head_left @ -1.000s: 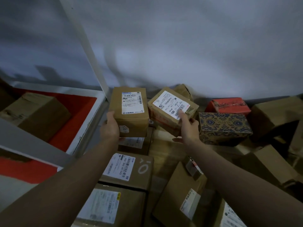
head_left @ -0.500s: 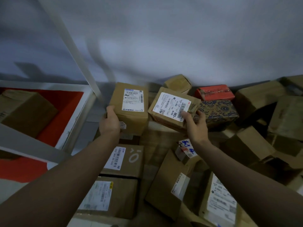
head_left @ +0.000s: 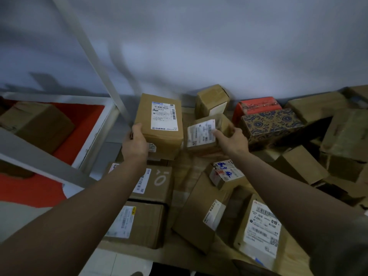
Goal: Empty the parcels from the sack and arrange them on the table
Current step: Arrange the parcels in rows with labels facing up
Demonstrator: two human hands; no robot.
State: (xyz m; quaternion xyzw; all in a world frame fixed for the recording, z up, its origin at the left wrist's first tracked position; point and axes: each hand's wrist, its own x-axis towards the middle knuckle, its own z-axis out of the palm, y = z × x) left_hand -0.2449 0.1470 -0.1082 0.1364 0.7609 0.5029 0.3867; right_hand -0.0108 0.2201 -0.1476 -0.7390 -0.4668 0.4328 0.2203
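Observation:
My left hand [head_left: 135, 144] grips the near left corner of a tall brown parcel [head_left: 161, 134] with a white label, standing at the back left of the wooden table [head_left: 181, 176]. My right hand [head_left: 232, 139] holds a smaller labelled brown parcel [head_left: 205, 136] just right of it, tilted and blurred, low over the table. Several more brown parcels lie on the table nearer me, among them one marked "10" [head_left: 157, 182] and one with a "019" label [head_left: 262, 230]. No sack is in view.
A small box [head_left: 212, 100] stands by the grey wall. A red box [head_left: 256, 105] and a blue patterned box [head_left: 270, 124] sit at the right, with piled cartons [head_left: 344, 136] beyond. A white-framed shelf [head_left: 97, 128] with a red floor holds a carton [head_left: 37, 124] at the left.
My right hand has turned its parcel and lowered it toward the table beside the tall parcel. My left hand keeps its hold on the tall parcel. The view has shifted slightly.

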